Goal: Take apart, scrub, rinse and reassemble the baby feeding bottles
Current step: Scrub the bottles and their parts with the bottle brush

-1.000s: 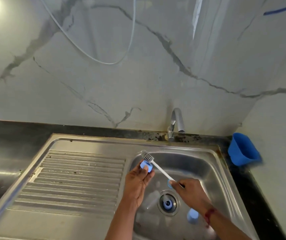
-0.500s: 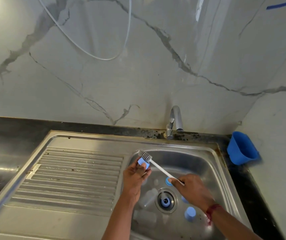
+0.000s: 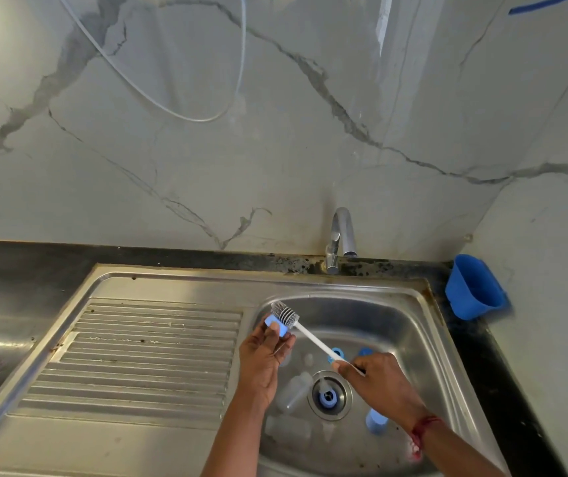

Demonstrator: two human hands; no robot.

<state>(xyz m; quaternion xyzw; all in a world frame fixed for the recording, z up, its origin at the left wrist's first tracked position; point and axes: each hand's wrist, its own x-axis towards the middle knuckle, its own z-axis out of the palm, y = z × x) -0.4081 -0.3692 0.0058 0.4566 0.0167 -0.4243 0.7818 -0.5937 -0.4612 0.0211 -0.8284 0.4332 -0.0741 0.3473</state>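
Left hand (image 3: 264, 359) pinches the blue cap (image 3: 276, 328) above the sink (image 3: 361, 287), right hand (image 3: 380, 382) grips the brush (image 3: 285, 313) handle: I'd rotate the cap slowly so bristles reach every inner groove.

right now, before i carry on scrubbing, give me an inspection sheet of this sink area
surface: steel sink set in a black counter, with a ribbed draining board on the left
job's things: blue cap with the brush head against it; clear bottles and loose blue pieces lie in the basin, one piece sitting in the drain
clutter: nothing seen
grippers: left hand pinches the cap; right hand grips the brush handle
cables: white cord loops down the wall
surroundings: tap with no water seen running; blue tub in the corner
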